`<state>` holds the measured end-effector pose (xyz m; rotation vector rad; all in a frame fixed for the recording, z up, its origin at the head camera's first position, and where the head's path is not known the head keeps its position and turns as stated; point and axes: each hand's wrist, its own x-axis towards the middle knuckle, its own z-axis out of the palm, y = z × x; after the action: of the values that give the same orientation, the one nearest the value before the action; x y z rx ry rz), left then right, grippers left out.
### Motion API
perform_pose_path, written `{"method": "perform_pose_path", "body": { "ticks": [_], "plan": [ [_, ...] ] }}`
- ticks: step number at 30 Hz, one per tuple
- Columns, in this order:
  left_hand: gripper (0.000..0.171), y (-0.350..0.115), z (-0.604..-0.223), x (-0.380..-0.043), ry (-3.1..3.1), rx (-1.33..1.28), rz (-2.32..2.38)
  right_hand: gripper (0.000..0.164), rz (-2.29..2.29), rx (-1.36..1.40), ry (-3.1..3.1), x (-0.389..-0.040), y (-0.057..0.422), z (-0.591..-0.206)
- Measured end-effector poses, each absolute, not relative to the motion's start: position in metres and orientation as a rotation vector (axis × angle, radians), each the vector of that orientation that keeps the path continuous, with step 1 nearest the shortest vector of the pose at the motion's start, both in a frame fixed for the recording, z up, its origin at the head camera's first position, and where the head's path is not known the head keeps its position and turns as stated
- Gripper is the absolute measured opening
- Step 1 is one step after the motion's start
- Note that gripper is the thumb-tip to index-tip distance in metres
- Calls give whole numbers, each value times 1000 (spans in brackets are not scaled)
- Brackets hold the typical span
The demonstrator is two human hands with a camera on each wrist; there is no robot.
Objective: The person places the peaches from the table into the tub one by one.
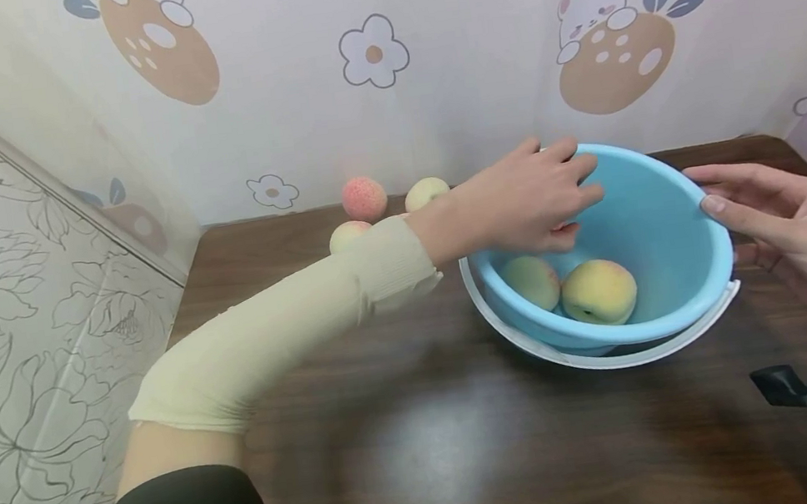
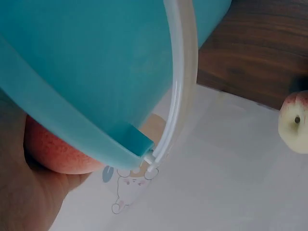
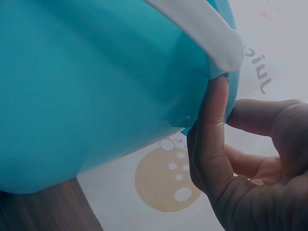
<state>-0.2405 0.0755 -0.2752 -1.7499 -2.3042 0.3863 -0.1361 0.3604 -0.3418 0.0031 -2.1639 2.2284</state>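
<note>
A light blue bucket [image 1: 656, 212] with a white handle [image 1: 609, 359] stands on the right of the table. Inside it lie two yellowish peaches [image 1: 599, 293], side by side at the bottom. My left hand [image 1: 543, 194] is over the bucket's left rim. In the left wrist view it holds a reddish peach [image 2: 60, 150], partly hidden behind the rim; in the head view the hand covers this fruit. My right hand [image 1: 805, 228] pinches the right rim, thumb on the edge and a finger [image 3: 214, 120] against the outer wall, below the handle's joint.
Behind my left forearm, near the back edge of the brown table [image 1: 426, 434], sit a pink-red peach [image 1: 364, 199] and two pale ones [image 1: 426, 190], partly covered by the arm. A patterned cloth [image 1: 456, 61] hangs behind. A black strap [image 1: 805, 385] is at my right wrist.
</note>
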Motion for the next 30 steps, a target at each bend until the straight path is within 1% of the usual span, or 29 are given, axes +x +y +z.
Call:
{"method": "perform_pose_path", "body": {
  "ticks": [6, 15, 23, 28, 30],
  "plan": [
    [32, 76, -274, -244, -2310, -1813, 426, 42, 2222, -2, -2177, -136, 358, -340],
    [27, 70, -275, -240, -2293, -1825, 460, 42, 2189, -33, -2214, -136, 357, -338],
    [37, 69, -273, -240, -2376, -1802, 465, 42, 2184, -44, -2222, -135, 356, -339],
    [39, 65, -274, -248, -2395, -1776, 471, 42, 2191, -58, -2208, -134, 355, -339],
    [37, 64, -274, -250, -2397, -1778, 459, 42, 2186, -61, -2209, -134, 355, -339]
  ]
}}
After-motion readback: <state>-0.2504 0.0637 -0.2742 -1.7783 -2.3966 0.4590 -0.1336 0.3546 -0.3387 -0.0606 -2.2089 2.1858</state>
